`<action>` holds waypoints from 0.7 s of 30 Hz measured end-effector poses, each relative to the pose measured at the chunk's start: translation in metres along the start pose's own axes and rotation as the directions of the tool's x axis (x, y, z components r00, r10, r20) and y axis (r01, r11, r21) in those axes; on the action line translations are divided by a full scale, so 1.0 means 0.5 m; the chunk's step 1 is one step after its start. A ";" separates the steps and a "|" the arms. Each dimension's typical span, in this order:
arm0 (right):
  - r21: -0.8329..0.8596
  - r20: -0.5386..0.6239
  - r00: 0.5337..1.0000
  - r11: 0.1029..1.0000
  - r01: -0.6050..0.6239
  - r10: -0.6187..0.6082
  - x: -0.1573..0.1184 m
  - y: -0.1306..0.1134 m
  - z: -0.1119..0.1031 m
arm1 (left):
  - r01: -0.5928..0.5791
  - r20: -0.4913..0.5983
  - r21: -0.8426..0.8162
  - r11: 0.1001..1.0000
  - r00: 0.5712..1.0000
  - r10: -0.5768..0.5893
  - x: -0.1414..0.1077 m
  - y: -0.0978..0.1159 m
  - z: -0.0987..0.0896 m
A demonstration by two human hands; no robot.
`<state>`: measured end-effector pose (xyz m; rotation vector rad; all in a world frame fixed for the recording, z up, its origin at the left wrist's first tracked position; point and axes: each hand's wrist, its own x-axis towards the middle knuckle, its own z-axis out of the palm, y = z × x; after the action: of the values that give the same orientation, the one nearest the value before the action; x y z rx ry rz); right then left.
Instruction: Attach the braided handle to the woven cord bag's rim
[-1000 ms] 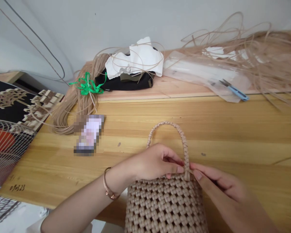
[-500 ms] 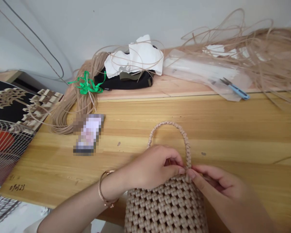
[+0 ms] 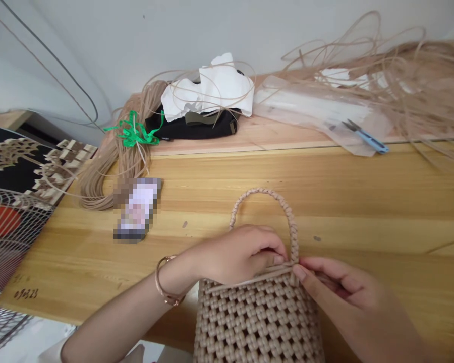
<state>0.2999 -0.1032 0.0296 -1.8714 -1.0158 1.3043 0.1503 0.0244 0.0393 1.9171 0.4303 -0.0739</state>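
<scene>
Hands finishing rim of woven bag, lower centre of frame.
Wooden table [image 3: 363, 201] carries loose cord pile [image 3: 419, 75] upper right; woven bag [image 3: 257, 322] body and handle [image 3: 267, 194] look done (rim strand apparently left). Left hand [image 3: 238, 254] and right hand [image 3: 340, 292] each pinched on cord strand [image 3: 249, 281] at handle base. Snips [image 3: 365, 136] right. Scribble at table's left edge, unreadable.
</scene>
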 end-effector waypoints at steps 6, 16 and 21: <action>0.047 0.023 1.000 0.999 -0.003 0.002 0.004 0.004 0.002 | -0.105 0.125 0.107 0.989 0.988 0.092 0.005 -0.004 -0.012; -0.065 0.017 0.999 0.997 0.044 -0.043 0.002 -0.007 -0.003 | 0.024 0.134 -0.203 0.979 0.991 0.004 0.012 -0.023 -0.010; -0.149 -0.006 0.998 0.987 0.067 -0.069 -0.001 -0.002 0.000 | 0.126 0.118 -0.337 0.933 0.989 -0.091 0.012 -0.023 0.000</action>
<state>0.2997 -0.1029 0.0307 -1.9331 -1.1891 1.2069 0.1521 0.0294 0.0275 1.5375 0.4494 -0.1572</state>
